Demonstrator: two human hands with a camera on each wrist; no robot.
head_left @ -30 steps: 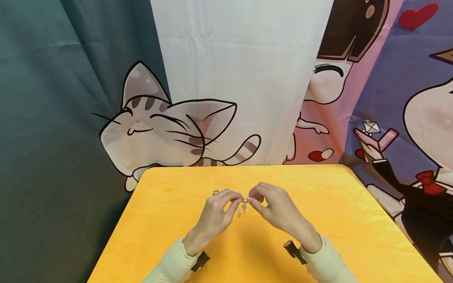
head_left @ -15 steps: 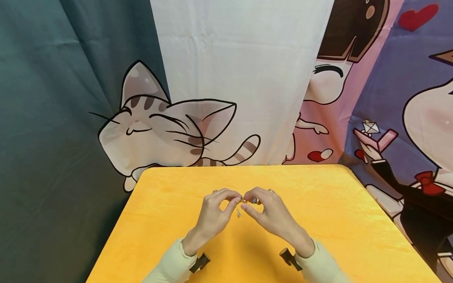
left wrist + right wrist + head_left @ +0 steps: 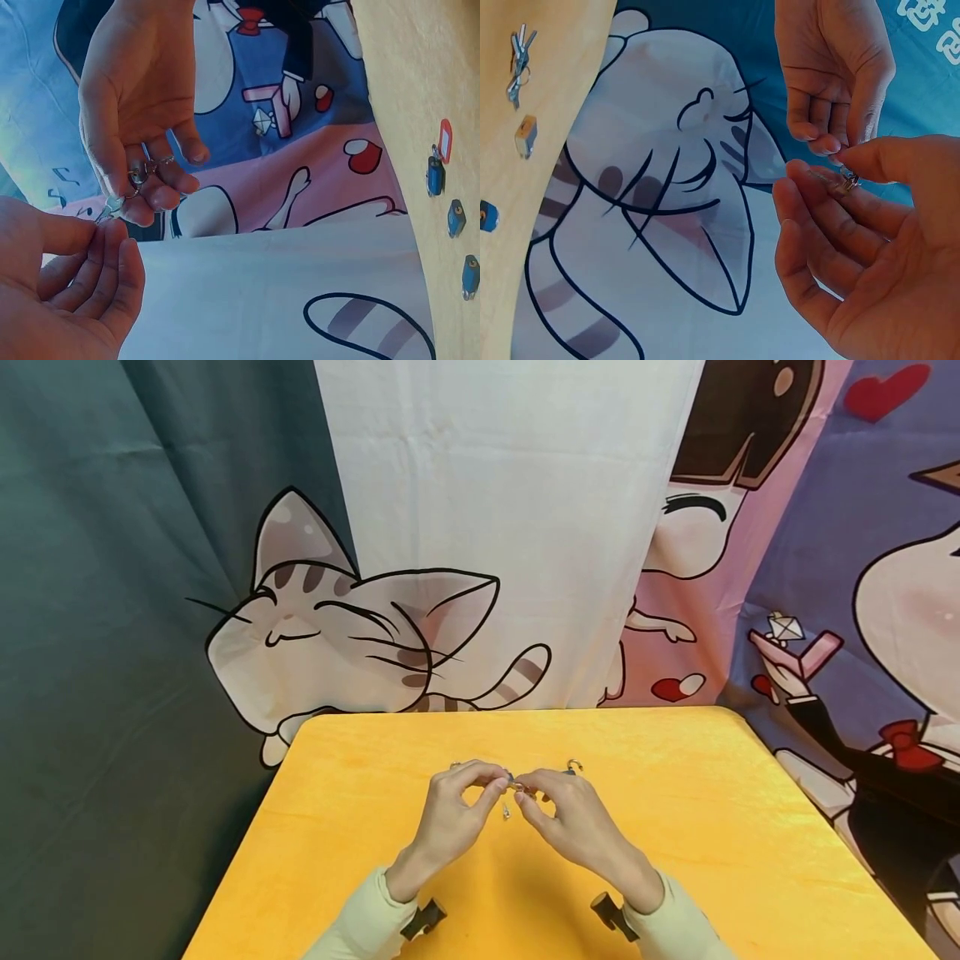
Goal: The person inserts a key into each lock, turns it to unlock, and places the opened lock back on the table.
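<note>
Right hand (image 3: 889,251) pinches keyring (image 3: 849,181) between thumb and fingers.

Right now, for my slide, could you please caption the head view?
Left hand and right hand pinch small metal pieces above a yellow table, before a cartoon-cat backdrop.

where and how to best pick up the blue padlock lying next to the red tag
I'd take the blue padlock by the two long sides of its body, coming from above: it appears to lie on the table, longer than wide, and the red tag sits at one end.
</note>
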